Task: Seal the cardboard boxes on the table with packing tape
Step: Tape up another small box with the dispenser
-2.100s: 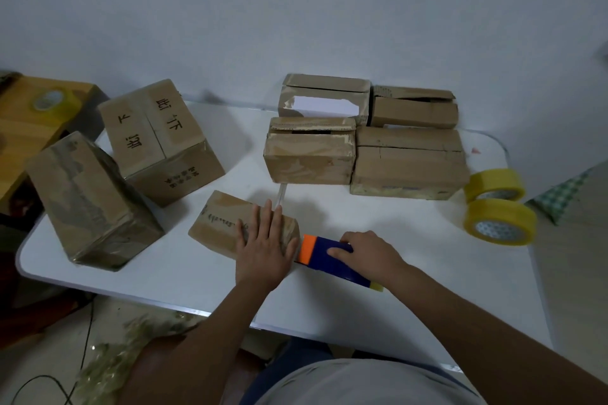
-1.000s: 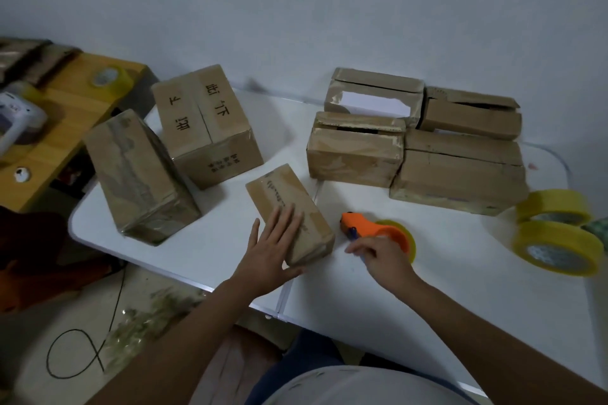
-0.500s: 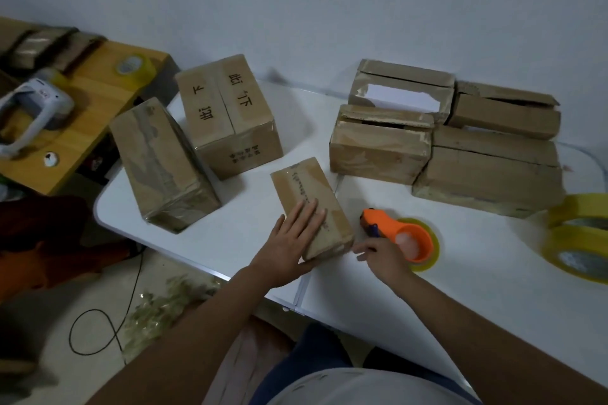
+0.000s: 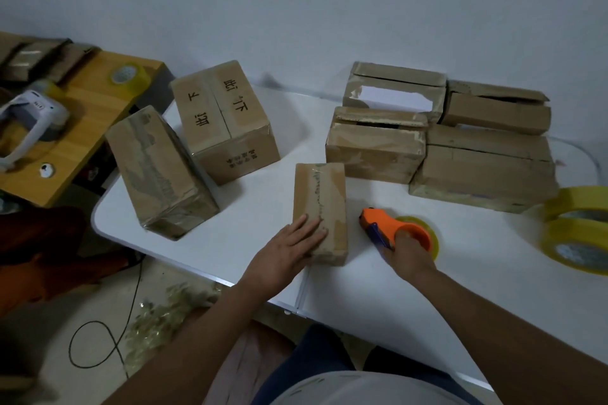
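Note:
A small cardboard box point(image 4: 324, 194) lies on the white table point(image 4: 444, 289), its long side pointing away from me, with tape along its top seam. My left hand point(image 4: 291, 250) rests flat on its near left end, fingers straight. To its right lies an orange tape dispenser point(image 4: 391, 223) with a yellow roll point(image 4: 432, 240) in it. My right hand point(image 4: 406, 250) grips the dispenser's near side, fingers curled into it.
Two larger boxes point(image 4: 158, 171) point(image 4: 227, 122) stand at the table's left. Several opened boxes point(image 4: 487, 171) are grouped at the back right. Two yellow tape rolls point(image 4: 575, 227) sit at the right edge. A wooden side table point(image 4: 82, 115) holds another roll and a white tool.
The small box has been turned from lying across to pointing away from me. The dispenser came off the box's end and now lies flat on the table under my right hand.

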